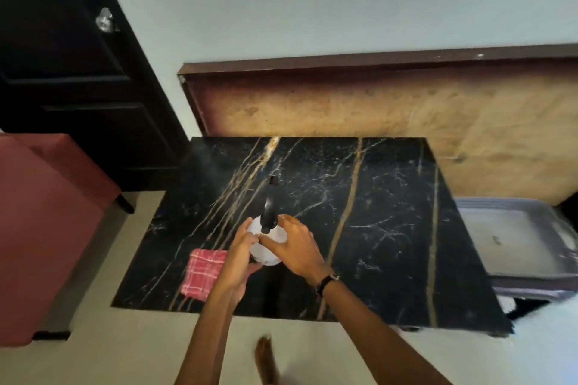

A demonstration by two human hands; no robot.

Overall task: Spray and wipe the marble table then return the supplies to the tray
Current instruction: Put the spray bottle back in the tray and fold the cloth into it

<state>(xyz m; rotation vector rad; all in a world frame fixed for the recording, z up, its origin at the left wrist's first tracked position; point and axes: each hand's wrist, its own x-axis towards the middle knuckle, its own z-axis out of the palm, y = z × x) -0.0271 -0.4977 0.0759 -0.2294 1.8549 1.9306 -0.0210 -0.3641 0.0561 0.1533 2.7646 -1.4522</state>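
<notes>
- The white round-bodied plastic spray bottle with a black trigger head is held over the near-left part of the black marble bench with gold and white veins. Whether its base rests on the stone or hangs just above it I cannot tell.
- Risk, as I judge it: the nozzle points away toward the far-left corner of the bench, so mist could carry past that edge onto the wall or the dark wooden door beyond the bench.
- Another risk: the bottle looks smooth, and if it gets wet it could slip between the palms and knock the stone.
- The red-and-white checked folded cloth lies on the bench just left of the bottle, touching or nearly touching the left wrist. Spray falling short could soak it, or a forearm could sweep it off the near edge.
- The grey rectangular plastic tray sits off the right side of the bench, well apart from the bottle; it appears lower than the bench top.
- The left hand is curled against the left side of the bottle, fingers half bent, bracing it.
- The right hand drapes over the top and right side, fingers spread and partly bent, gripping the bottle body beside the trigger head.
</notes>
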